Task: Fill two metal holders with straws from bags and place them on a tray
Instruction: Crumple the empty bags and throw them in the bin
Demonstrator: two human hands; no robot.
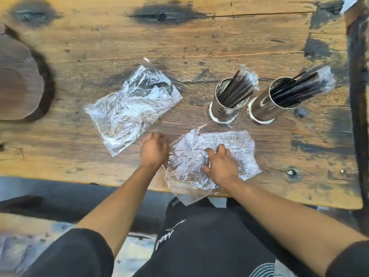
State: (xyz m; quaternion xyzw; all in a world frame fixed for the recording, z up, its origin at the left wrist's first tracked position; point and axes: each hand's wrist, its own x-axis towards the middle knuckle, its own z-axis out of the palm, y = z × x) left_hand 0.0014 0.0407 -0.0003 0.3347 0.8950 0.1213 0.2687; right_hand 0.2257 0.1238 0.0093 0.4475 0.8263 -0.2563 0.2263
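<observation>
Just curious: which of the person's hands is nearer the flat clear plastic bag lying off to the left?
Left. The left hand is just right of that flat clear plastic bag; the right hand is farther right, resting on a crumpled clear bag.

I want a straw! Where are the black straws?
In the head view, right of centre: black straws stand in two shiny metal holders on the wooden table.

The wooden desk [199, 41] has dark marks. On it lie two clear plastic bags: a far bag [131, 108] and a near bag [235, 142]. Two shiny metal holders [223, 110] with dark straws [237, 90] stand side by side.
</observation>
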